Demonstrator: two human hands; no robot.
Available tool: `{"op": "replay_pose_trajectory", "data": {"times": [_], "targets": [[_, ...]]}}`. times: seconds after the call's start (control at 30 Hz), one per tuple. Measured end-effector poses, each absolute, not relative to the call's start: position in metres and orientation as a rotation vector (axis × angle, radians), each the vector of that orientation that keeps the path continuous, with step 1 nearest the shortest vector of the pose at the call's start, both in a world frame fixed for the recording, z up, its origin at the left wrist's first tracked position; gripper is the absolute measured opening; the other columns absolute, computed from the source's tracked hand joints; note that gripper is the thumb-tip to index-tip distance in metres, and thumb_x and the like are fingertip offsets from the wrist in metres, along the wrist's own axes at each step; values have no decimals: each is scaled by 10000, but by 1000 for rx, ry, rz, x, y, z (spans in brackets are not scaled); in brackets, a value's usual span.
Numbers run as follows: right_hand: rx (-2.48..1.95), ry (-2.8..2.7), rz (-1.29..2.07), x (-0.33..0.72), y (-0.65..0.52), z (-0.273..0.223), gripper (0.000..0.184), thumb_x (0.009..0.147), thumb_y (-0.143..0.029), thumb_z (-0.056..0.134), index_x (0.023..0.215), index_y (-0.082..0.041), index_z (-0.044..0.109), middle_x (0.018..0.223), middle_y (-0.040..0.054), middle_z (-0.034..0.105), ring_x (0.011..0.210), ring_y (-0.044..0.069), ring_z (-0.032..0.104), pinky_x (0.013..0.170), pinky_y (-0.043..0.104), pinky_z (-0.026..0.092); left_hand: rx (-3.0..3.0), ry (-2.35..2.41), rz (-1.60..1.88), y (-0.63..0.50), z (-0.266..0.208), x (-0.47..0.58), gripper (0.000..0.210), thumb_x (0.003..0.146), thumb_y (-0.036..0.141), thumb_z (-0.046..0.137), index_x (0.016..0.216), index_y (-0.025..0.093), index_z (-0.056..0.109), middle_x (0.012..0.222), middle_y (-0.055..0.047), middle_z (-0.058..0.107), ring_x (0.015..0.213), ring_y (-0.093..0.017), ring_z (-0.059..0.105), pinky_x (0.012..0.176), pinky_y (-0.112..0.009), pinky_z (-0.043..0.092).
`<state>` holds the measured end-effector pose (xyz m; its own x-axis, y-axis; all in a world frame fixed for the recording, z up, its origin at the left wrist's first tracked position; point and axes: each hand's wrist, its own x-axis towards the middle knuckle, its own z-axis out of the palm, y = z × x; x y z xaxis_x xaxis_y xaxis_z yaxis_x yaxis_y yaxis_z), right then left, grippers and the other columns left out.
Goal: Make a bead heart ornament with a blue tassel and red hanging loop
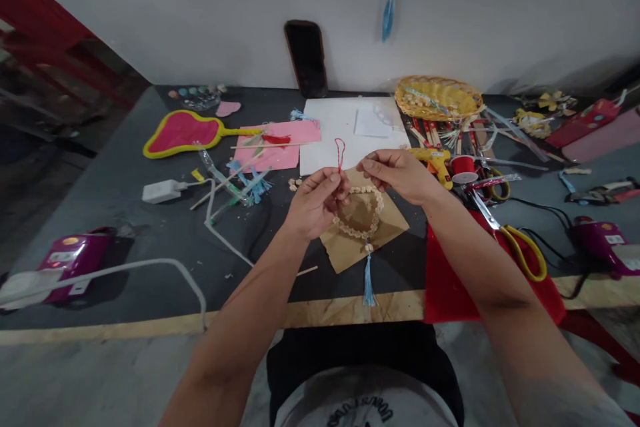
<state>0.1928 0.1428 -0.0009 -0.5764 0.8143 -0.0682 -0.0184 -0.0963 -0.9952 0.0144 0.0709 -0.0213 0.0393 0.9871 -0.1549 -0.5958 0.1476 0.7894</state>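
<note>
My left arm and right arm bare, stretched forward, converging. Left fingers pinched together, thumb uppermost. Right fingers curled inward, thumb against forefinger, slightly higher than left. Both sets near, not touching.

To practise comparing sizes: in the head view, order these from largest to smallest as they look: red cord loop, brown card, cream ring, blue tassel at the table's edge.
1. Brown card
2. Cream ring
3. Blue tassel
4. Red cord loop, as far as it shows above the left hand
</note>
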Motion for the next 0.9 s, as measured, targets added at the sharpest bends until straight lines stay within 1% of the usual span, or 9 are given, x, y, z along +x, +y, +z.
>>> {"op": "replay_pose_trajectory", "data": {"times": [0.07, 0.13, 0.27, 0.43, 0.7, 0.83, 0.9], "targets": [[-818, -1591, 1786, 188, 136, 1, 447, 753, -565, 776, 866, -137, 713, 665, -34, 591, 509, 34, 452, 437, 167, 369, 643, 824, 1325, 70, -23, 16, 328, 625, 372, 912, 753, 167, 691, 670, 14, 658, 545, -58, 529, 544, -182, 468], [-776, -1520, 1819, 183, 131, 3, 447, 725, -553, 802, 870, -142, 704, 657, -47, 578, 505, 31, 431, 436, 168, 343, 653, 847, 1302, 70, -25, 18, 335, 609, 378, 921, 743, 162, 702, 651, 9, 666, 540, -60, 541, 545, -179, 468], [-762, -1390, 1815, 177, 128, 2, 440, 659, -516, 862, 797, -159, 645, 653, -62, 559, 492, 28, 410, 422, 172, 321, 664, 891, 1265, 69, -26, 19, 340, 580, 383, 935, 725, 159, 725, 639, 1, 686, 542, -65, 568, 555, -175, 483], [-767, -1433, 1766, 178, 129, 1, 407, 699, -501, 845, 758, -167, 620, 624, -63, 535, 500, 34, 417, 429, 170, 329, 656, 893, 1260, 70, -27, 18, 340, 572, 373, 939, 754, 149, 761, 684, -26, 730, 539, -62, 582, 550, -168, 491], [-803, -1446, 1721, 179, 131, 1, 413, 708, -523, 828, 737, -179, 600, 563, -79, 483, 477, 38, 398, 433, 174, 325, 577, 890, 1302, 71, -25, 18, 347, 556, 347, 944, 756, 144, 746, 660, -15, 725, 507, -57, 569, 522, -171, 506], [-775, -1478, 1717, 179, 130, 1, 369, 734, -485, 815, 748, -175, 616, 600, -68, 510, 485, 36, 383, 439, 181, 311, 552, 881, 1293, 71, -25, 17, 342, 562, 341, 940, 773, 149, 750, 689, -18, 741, 522, -70, 593, 513, -177, 529], [-756, -1533, 1686, 179, 128, 1, 332, 762, -458, 795, 760, -170, 631, 639, -53, 545, 518, 42, 414, 479, 187, 355, 530, 884, 1276, 71, -25, 16, 326, 575, 325, 932, 785, 151, 754, 726, -29, 756, 537, -83, 616, 510, -188, 543]]}}
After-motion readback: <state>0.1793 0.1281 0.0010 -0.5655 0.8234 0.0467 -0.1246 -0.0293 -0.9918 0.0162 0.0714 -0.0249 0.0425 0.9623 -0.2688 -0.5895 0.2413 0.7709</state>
